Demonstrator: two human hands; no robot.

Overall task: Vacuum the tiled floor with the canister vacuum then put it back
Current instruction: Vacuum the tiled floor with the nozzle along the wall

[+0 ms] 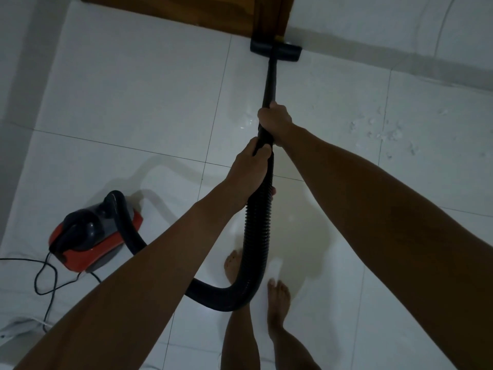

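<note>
A red and black canister vacuum (92,236) sits on the white tiled floor (133,110) at the lower left. Its ribbed black hose (256,236) loops past my bare feet up to a black wand (270,81). My right hand (276,121) grips the wand higher up. My left hand (250,169) grips it just below, where wand meets hose. The flat black floor head (276,50) rests on the tiles at the foot of a wooden door frame (269,14).
A white wall runs along the left and another along the top right. White scraps of debris (386,132) lie scattered on the tiles to the right. The vacuum's black power cord (45,276) coils on the floor at the lower left, near a white cloth.
</note>
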